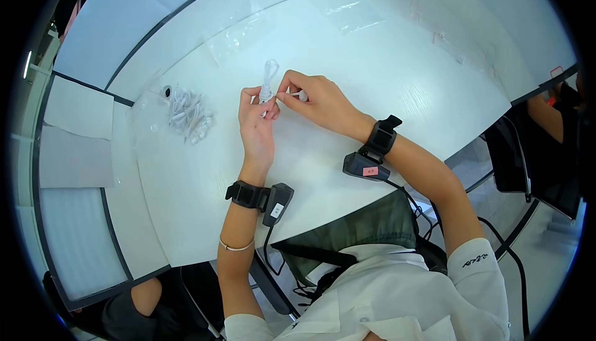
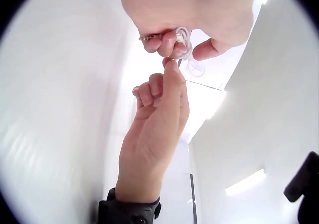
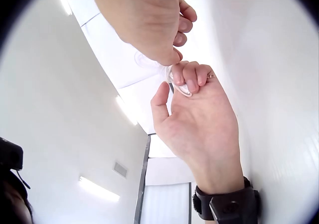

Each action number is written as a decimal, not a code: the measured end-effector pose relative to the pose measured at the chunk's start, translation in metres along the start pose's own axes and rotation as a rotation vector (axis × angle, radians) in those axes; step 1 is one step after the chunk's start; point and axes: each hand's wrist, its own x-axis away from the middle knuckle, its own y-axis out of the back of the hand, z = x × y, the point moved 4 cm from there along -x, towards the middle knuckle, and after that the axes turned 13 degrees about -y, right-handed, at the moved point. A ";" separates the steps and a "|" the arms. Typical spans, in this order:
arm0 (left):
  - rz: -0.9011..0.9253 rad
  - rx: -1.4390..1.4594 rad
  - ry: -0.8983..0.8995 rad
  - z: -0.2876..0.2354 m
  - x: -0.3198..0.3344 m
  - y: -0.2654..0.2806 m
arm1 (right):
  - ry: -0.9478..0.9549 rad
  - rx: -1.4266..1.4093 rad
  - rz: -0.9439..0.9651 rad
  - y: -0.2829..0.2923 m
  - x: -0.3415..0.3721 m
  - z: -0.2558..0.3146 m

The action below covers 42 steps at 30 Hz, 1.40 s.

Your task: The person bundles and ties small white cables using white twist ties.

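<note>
A white earphone cable [image 1: 266, 89], wound into a bundle with a loop sticking out at its far end, is in my left hand [image 1: 256, 114]. Curled left fingers hold the windings, and a metal audio plug [image 2: 148, 37] pokes out beside them in the left wrist view. My right hand [image 1: 320, 100] meets the left one at the bundle, its thumb and index finger pinching at the cable's side; the pinched bit is mostly hidden by the fingertips. A small white piece [image 1: 302, 95] shows under the right hand's curled fingers in the head view.
On the left of the white table [image 1: 323, 182] lies a pile of bundled white cables [image 1: 188, 114], with a small dark round item [image 1: 166, 91] beside it. Clear plastic bags [image 1: 351, 13] lie toward the back. Low white partitions [image 1: 143, 49] border the table.
</note>
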 end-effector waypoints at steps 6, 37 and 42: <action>-0.031 -0.028 -0.051 -0.002 -0.001 -0.003 | 0.001 0.029 -0.018 0.002 0.002 0.002; -0.184 -0.038 -0.013 0.006 -0.005 0.014 | 0.082 0.069 -0.024 -0.006 0.001 0.003; -0.179 -0.062 -0.046 0.001 -0.007 0.013 | 0.099 0.053 -0.024 -0.004 0.002 0.006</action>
